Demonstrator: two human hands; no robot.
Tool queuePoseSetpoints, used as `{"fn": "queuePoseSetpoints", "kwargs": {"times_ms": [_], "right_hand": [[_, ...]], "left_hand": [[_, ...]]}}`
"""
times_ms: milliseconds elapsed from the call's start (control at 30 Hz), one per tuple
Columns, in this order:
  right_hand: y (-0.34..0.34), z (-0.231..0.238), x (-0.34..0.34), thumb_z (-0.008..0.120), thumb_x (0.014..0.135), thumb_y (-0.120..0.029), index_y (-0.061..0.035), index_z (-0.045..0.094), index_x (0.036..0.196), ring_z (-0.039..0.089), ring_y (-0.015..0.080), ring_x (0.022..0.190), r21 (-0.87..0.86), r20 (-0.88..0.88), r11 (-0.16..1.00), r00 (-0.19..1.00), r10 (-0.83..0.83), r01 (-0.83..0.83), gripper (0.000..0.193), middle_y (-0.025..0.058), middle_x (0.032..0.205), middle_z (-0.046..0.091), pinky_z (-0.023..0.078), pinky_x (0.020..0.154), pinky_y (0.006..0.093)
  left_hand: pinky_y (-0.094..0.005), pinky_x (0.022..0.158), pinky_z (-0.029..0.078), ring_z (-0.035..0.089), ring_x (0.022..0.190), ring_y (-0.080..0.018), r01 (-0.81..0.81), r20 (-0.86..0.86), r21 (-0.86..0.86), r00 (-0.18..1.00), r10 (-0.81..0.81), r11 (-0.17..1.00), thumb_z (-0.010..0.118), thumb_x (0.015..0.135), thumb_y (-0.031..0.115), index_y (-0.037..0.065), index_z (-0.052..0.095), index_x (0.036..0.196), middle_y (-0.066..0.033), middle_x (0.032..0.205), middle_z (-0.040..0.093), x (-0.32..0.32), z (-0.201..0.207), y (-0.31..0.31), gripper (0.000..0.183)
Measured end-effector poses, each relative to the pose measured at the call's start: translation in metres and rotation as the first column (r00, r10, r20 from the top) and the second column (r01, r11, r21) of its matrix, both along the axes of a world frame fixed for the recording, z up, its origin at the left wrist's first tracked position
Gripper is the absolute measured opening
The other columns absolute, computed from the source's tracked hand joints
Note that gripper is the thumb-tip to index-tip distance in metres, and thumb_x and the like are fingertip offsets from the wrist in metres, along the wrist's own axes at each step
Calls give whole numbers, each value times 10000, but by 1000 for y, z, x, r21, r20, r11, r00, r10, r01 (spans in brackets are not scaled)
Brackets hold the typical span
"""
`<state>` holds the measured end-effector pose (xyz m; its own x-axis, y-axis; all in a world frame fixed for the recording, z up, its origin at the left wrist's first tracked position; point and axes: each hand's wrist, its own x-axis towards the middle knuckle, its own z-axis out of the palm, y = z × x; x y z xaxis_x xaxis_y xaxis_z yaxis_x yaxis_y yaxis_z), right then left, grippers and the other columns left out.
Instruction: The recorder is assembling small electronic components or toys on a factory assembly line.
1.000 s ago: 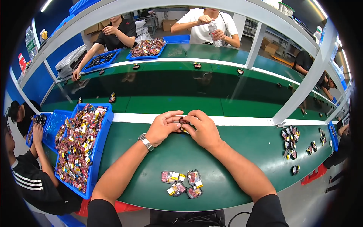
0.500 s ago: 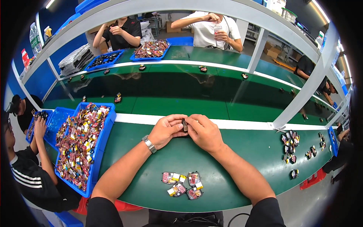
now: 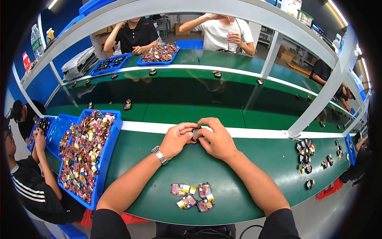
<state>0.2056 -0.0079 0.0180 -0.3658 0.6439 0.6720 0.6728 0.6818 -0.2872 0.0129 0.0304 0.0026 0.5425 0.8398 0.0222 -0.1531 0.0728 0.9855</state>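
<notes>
My left hand [image 3: 176, 140] pinches a small dark plastic casing [image 3: 195, 134] between thumb and fingers, just in front of the white rail. From the other side my right hand [image 3: 217, 140] presses its fingertips against the same casing, index finger arched above it. Fingers cover most of the casing, so what is inside it cannot be made out. Between my forearms, several black casings with pink circuit boards and yellow-and-white parts [image 3: 197, 196] lie in a loose group on the green tabletop [image 3: 159, 199].
A blue tray [image 3: 115, 137] heaped with pink boards stands at my left, beside a seated co-worker [image 3: 38, 175]. More assemblies [image 3: 305, 155] lie at right. Beyond the white rail [image 3: 258, 131], a green conveyor belt [image 3: 191, 107] carries spaced units. A slanted metal post [image 3: 318, 87] rises at right.
My right fingers have lifted and spread slightly around the casing. Units on the belt have shifted a little to the right. Across the belt, one co-worker's hand has dropped toward a tray.
</notes>
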Motion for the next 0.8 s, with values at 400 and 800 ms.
{"fn": "queuePoseSetpoints", "kwargs": {"times_ms": [400, 800], "right_hand": [[0, -8, 2, 725, 789, -103, -83, 699, 879, 545, 284, 1130, -205, -143, 978, 990, -3, -27, 96, 86, 1180, 599, 494, 899, 386], [-5, -3, 2, 679, 801, -98, -59, 686, 851, 539, 290, 1130, -253, -179, 963, 983, 46, -91, 64, 98, 1187, 599, 481, 917, 382]], "left_hand": [[-325, 959, 532, 599, 1138, -187, 105, 17, 67, 994, -106, 992, 543, 918, -55, -25, 506, 1290, -132, 1301, 574, -3, -5, 4, 375], [-335, 969, 531, 614, 1103, -183, 153, 25, 30, 988, -153, 988, 541, 922, -48, -38, 510, 1280, -137, 1232, 604, -6, -5, 6, 359]]}}
